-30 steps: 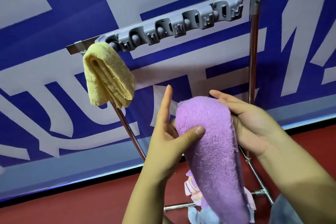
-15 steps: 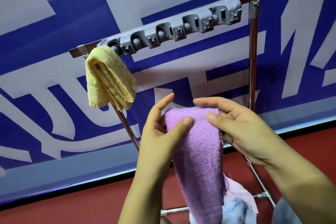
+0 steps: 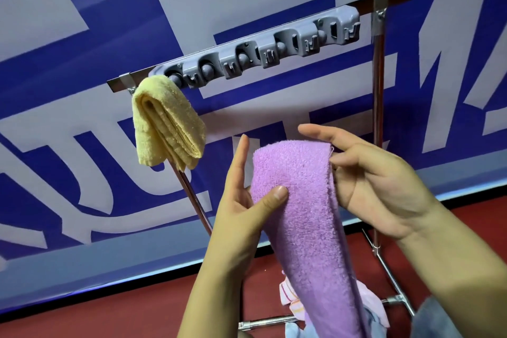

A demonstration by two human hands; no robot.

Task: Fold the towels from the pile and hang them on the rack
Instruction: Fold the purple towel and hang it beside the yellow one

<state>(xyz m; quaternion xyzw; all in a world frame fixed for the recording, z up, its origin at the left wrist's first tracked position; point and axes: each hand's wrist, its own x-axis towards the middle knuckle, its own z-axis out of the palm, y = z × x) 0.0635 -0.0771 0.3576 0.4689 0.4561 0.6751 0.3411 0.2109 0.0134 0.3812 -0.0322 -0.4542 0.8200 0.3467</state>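
Note:
A folded purple towel (image 3: 304, 217) hangs lengthwise between my hands, below the rack. My left hand (image 3: 244, 206) grips its left edge, thumb pressed on the front and fingers behind. My right hand (image 3: 373, 181) holds the towel's upper right edge with the fingers spread. The metal rack's top bar carries a grey hook strip (image 3: 258, 52). A folded yellow towel (image 3: 167, 123) hangs from the leftmost hook. The remaining pile (image 3: 290, 299), pink, striped and light blue cloth, lies low behind the purple towel, mostly hidden.
The rack's right upright (image 3: 378, 107) stands just behind my right hand, and its slanted left leg (image 3: 192, 197) runs down past my left hand. A blue and white banner (image 3: 82, 173) fills the background. Red floor (image 3: 96, 307) lies below.
The purple towel's top edge has spread wider and flatter. My right hand slid from on top of the towel to its right edge, fingers opening. My left index finger straightened upward.

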